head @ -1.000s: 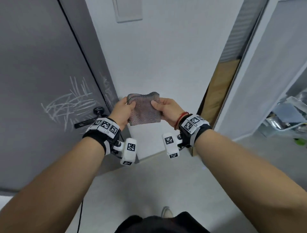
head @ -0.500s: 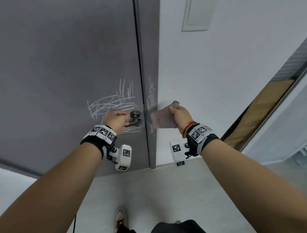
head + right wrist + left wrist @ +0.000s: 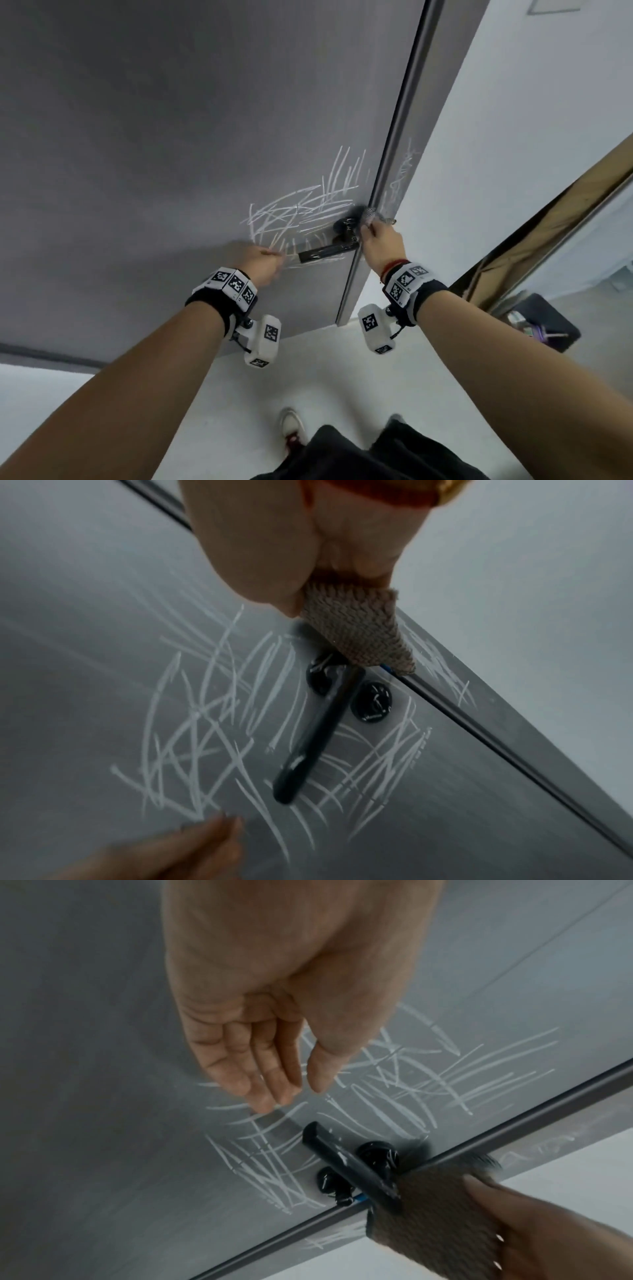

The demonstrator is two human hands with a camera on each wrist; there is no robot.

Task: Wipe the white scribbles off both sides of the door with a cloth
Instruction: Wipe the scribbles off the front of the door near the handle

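Grey door (image 3: 171, 144) ajar, its near face and narrow edge both in view. White scribbles (image 3: 301, 209) across the near face around the black lever handle (image 3: 325, 253), with more scribbles (image 3: 397, 181) running up the narrow edge. Left hand (image 3: 260, 262) with fingers straight and relaxed, holding nothing, fingertips (image 3: 270, 1099) at the door face just beside the free end of the handle (image 3: 346, 1161) among the lower strokes; whether actually touching the surface, hard to tell through the blur. Right hand (image 3: 382, 243) curled around a brownish woven cloth (image 3: 371, 216), thumb and fingers pinching it tight, the cloth (image 3: 363, 634) pointing out past the knuckles. Cloth (image 3: 435, 1207) lying against the door's edge right by the handle's pivot end, close to the two round black fittings (image 3: 373, 702) beside the lever. Scribbles (image 3: 205, 723) unwiped on the face and on the edge strip (image 3: 441, 666). Tagged bands with small white camera units on both wrists. Pale floor (image 3: 308, 377) below, white wall (image 3: 513, 137) beyond the door, one white shoe (image 3: 291, 423) at the bottom of the head view.
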